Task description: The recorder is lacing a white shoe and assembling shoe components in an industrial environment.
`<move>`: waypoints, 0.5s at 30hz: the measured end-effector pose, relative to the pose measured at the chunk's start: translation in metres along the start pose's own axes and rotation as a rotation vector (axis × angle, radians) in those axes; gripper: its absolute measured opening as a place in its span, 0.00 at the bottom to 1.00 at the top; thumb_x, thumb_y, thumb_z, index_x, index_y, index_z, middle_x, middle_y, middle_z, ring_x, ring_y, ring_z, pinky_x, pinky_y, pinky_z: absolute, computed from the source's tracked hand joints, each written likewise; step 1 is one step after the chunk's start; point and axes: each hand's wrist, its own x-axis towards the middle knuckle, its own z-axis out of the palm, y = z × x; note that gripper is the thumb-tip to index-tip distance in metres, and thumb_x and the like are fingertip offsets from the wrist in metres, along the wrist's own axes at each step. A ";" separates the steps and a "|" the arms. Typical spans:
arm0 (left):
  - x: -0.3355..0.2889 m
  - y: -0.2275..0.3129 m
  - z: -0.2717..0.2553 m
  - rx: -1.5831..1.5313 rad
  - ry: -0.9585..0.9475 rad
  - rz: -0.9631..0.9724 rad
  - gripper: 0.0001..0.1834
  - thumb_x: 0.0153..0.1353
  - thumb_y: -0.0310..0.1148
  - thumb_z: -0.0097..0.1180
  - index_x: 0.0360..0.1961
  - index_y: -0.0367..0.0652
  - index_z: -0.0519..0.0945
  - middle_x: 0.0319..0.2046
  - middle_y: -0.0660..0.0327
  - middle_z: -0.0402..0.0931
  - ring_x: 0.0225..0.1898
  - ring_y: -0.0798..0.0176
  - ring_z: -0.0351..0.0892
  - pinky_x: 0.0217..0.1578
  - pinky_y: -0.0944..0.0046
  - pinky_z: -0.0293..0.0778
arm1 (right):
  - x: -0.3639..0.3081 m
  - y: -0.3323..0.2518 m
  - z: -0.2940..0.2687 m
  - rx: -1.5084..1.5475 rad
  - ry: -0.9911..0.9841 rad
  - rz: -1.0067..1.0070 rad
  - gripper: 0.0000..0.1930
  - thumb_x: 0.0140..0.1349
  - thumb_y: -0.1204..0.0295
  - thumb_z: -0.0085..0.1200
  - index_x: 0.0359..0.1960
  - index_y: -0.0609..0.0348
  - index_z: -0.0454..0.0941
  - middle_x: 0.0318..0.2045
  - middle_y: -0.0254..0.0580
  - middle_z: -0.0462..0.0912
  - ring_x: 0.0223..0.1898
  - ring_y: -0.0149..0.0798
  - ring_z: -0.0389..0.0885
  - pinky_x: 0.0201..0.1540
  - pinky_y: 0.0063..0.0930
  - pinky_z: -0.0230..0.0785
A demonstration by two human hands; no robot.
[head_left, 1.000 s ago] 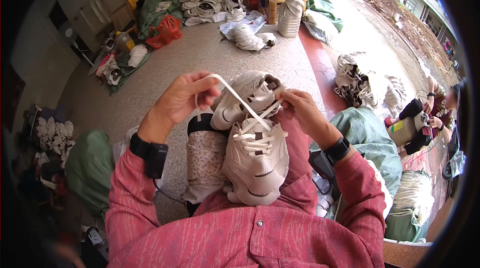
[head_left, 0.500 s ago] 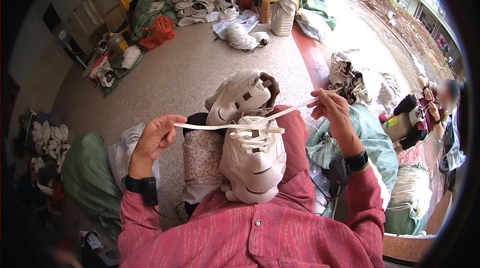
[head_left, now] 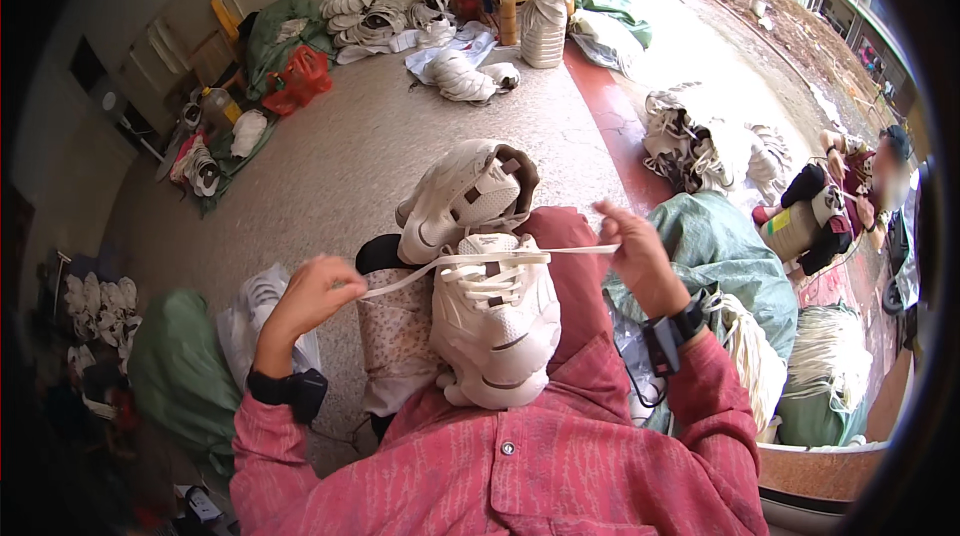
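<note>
A white sneaker rests on my lap with its heel toward me, laced across the tongue. A flat white shoelace runs out from its upper eyelets to both sides. My left hand is closed in a pinch on one end, which sags a little. On the other side, my right hand holds the second end, pulled nearly straight, with the index finger raised. Just beyond the laced shoe, a second white sneaker lies on its side, its opening to the right.
Green sacks flank me, and one at right lies close to my right arm. Bundles of white laces sit at lower right. Stacked shoe parts lie on the floor ahead. Another person works at far right.
My right hand has moved down and slightly left, and its lace end now runs nearly level. My left hand has lowered a little, and its lace has slackened.
</note>
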 end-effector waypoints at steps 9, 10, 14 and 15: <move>0.105 0.116 0.053 -0.127 -0.075 0.295 0.08 0.58 0.29 0.60 0.37 0.37 0.83 0.32 0.61 0.82 0.36 0.68 0.79 0.39 0.68 0.73 | -0.027 0.014 0.051 -0.190 -0.430 0.321 0.08 0.69 0.72 0.47 0.30 0.58 0.72 0.19 0.21 0.60 0.16 0.18 0.54 0.16 0.14 0.43; 0.113 0.114 0.059 -0.119 -0.196 0.226 0.09 0.57 0.29 0.61 0.37 0.36 0.84 0.32 0.61 0.83 0.36 0.69 0.79 0.39 0.69 0.73 | -0.028 0.013 0.053 -0.241 -0.454 0.313 0.08 0.69 0.72 0.47 0.30 0.58 0.73 0.19 0.21 0.61 0.16 0.18 0.54 0.16 0.15 0.43; 0.128 0.110 0.073 -0.117 -0.352 0.103 0.11 0.54 0.29 0.64 0.39 0.35 0.85 0.33 0.60 0.84 0.34 0.71 0.79 0.38 0.71 0.74 | -0.026 0.012 0.051 -0.317 -0.478 0.305 0.08 0.68 0.71 0.48 0.31 0.59 0.75 0.18 0.21 0.62 0.16 0.17 0.55 0.17 0.15 0.44; 0.129 0.109 0.076 -0.126 -0.358 0.108 0.11 0.54 0.28 0.64 0.39 0.35 0.85 0.33 0.61 0.83 0.34 0.72 0.79 0.38 0.71 0.74 | -0.024 0.012 0.049 -0.341 -0.477 0.299 0.08 0.67 0.71 0.48 0.31 0.60 0.75 0.18 0.20 0.62 0.16 0.17 0.55 0.17 0.15 0.44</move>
